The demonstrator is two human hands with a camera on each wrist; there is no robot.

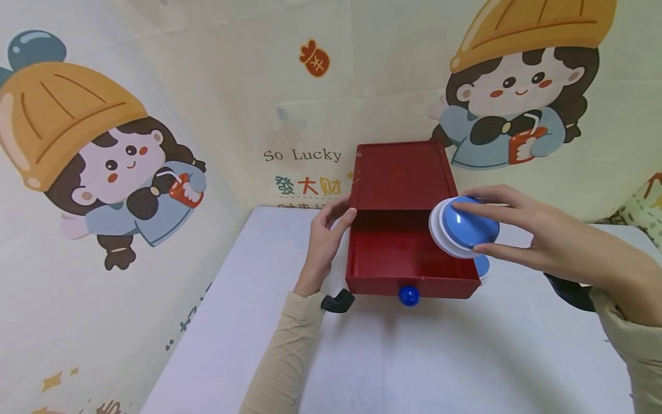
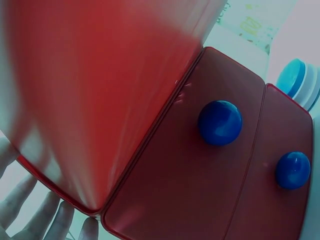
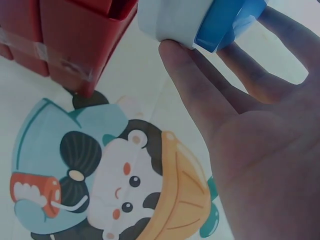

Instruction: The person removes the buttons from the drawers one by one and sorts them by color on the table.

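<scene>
A red cabinet (image 1: 400, 175) stands on the table with its top drawer (image 1: 408, 286) pulled out; no item shows inside the visible part. My left hand (image 1: 324, 241) rests at the cabinet's left side, its fingers (image 2: 37, 217) spread along the red edge in the left wrist view. Above the drawer's right side, my right hand (image 1: 564, 241) holds a round white object with a blue top (image 1: 470, 223), pinched between thumb and fingers. In the right wrist view, fingers of the right hand (image 3: 250, 125) touch the white part (image 3: 172, 20).
Another blue and white round object (image 1: 482, 265) is partly hidden right of the drawer. The drawer has a blue knob (image 1: 409, 295); two closed drawer fronts with blue knobs (image 2: 220, 123) show in the left wrist view. A patterned cloth (image 1: 222, 103) hangs behind the white table (image 1: 233, 276).
</scene>
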